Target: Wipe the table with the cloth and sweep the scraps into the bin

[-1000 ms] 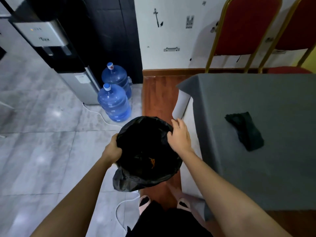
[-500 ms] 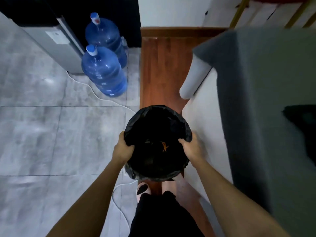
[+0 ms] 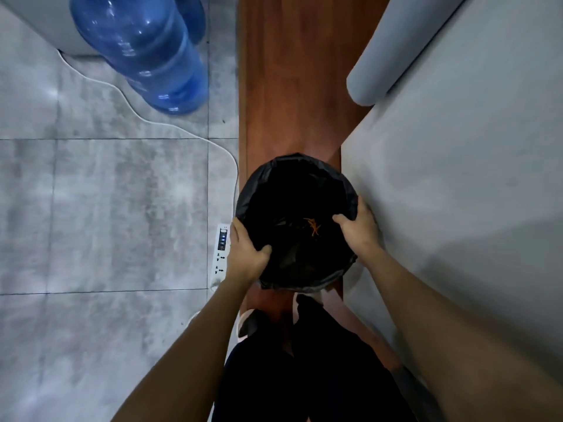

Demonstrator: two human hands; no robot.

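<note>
Left hand (image 3: 245, 257): the thumb hooks over the near-left rim and lies inside the liner, while the remaining fingers wrap the outside wall, so the hand is clamped on the bin (image 3: 297, 190). Right hand (image 3: 359, 231): the thumb folds over the right rim into the opening, the other fingers curl around the outer wall, and the hand is likewise closed on the bin. Both forearms extend from the bottom of the view up to the rim, one on each side.

The bin is round and lined with a black bag whose edge is turned over the rim. Orange scraps (image 3: 313, 226) lie inside, toward the right of centre. The bin is over a strip of red-brown wooden floor (image 3: 289, 86); whether it rests on it or is held clear of it cannot be determined.

Left of the bin, a white power strip (image 3: 221, 251) lies on grey floor tiles (image 3: 106, 208), with a white cable (image 3: 170, 124) running away from it. Blue water bottles (image 3: 146, 50) stand at upper left. A grey draped bench (image 3: 472, 178) edge fills the right side, just beside the bin.
</note>
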